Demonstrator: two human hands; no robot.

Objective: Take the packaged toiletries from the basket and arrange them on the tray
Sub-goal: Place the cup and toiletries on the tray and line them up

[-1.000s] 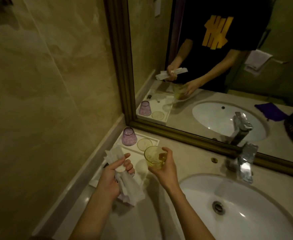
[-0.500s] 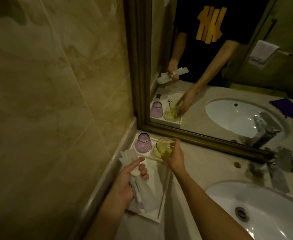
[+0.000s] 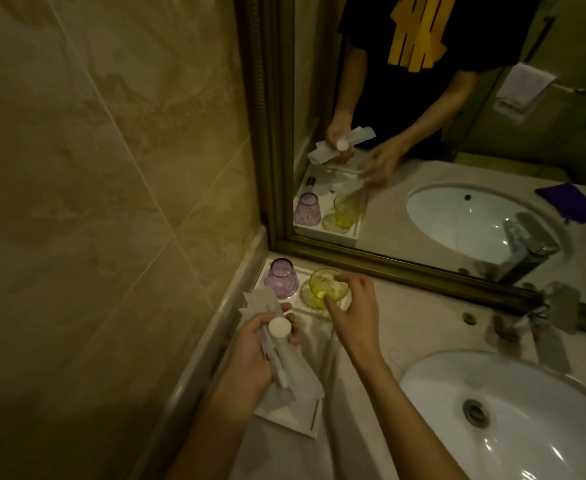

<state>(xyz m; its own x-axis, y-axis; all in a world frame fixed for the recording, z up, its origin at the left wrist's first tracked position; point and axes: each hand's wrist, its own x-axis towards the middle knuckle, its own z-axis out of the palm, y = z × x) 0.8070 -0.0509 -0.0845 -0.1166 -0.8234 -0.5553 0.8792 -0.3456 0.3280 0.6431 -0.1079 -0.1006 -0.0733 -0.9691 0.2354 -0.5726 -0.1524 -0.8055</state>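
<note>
While the left hand [image 3: 260, 344] stays curled around several white toiletry packets [image 3: 284, 372] above the white tray [image 3: 305, 426], keeping them ready, the right hand [image 3: 352, 313] hovers loosely spread, empty, over the yellow glass [image 3: 324, 287] beside the purple glass [image 3: 281, 277]. Basket not visible.

Head camera: one wide-angle view, looking forward and steeply down from close range.

The camera sits above a bathroom counter [image 3: 399, 327] and faces its far left corner, where the tiled wall [image 3: 94, 202] meets the framed mirror [image 3: 423, 150]. Both forearms enter from the bottom edge, close beneath the lens. The basin [image 3: 527, 427] fills the lower right. The mirror returns a second, opposite angle on the same counter corner.
</note>
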